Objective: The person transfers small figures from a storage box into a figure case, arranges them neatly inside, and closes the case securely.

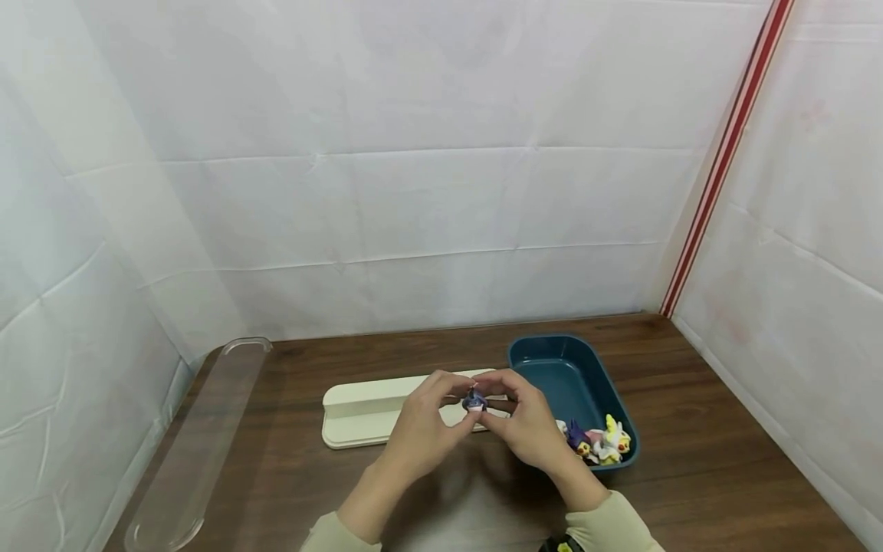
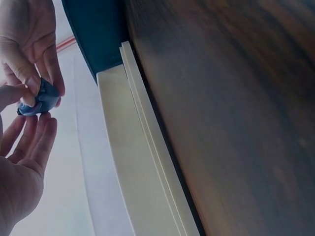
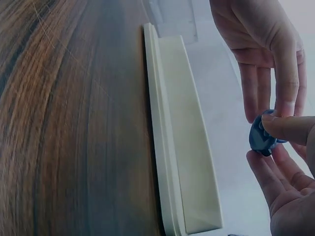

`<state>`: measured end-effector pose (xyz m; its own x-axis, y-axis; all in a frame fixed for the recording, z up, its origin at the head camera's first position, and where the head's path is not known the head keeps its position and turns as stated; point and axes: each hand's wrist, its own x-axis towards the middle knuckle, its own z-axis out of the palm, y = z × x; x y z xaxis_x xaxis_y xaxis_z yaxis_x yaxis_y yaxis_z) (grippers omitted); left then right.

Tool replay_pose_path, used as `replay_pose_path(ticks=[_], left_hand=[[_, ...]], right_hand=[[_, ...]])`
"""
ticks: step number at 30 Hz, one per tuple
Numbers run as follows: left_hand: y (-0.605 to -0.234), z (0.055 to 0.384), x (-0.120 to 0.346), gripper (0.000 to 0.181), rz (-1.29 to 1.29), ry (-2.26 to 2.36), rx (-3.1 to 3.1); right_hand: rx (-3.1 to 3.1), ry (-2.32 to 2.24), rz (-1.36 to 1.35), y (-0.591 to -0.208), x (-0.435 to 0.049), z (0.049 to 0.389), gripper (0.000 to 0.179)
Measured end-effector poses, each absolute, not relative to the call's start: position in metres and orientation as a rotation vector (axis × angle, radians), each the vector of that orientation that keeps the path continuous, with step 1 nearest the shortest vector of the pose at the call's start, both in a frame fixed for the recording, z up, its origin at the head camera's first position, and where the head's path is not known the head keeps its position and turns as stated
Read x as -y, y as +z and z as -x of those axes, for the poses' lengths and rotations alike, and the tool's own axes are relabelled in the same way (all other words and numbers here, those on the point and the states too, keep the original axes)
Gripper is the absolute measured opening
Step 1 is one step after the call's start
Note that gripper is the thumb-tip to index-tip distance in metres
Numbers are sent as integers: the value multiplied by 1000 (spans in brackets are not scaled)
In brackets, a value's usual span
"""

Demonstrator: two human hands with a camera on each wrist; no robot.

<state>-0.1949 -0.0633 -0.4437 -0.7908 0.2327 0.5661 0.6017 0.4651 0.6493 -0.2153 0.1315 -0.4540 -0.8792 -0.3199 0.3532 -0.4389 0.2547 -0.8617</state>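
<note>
A small dark-blue and purple figurine (image 1: 474, 399) with a pale lower part is held up between both hands, over the front of a cream stepped display base (image 1: 359, 418). My left hand (image 1: 426, 429) pinches it from the left between thumb and fingers. From the right, my right hand (image 1: 530, 425) pinches it too. In the left wrist view the figurine (image 2: 45, 98) sits between the fingertips of both hands, its details dark. The right wrist view shows the figurine (image 3: 262, 133) with a thumb across it. The hands hide part of the base.
A dark teal tray (image 1: 562, 368) stands right of the base, with several small figurines (image 1: 607, 442) at its near end. A long transparent cover (image 1: 200, 452) lies on the wooden table (image 1: 290, 468) at the left. White cloth walls (image 1: 428, 199) enclose the back and sides.
</note>
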Motion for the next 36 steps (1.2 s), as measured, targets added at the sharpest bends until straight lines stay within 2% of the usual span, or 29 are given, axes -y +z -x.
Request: replay_pose_path(ticks=[16, 36], left_hand=[[-446, 188, 91, 34, 562, -1365, 2412], [-448, 177, 128, 32, 458, -1436, 2452]], right_hand=[[2374, 1891, -768, -464, -98, 218, 41], [2372, 1989, -857, -475, -60, 213, 50]])
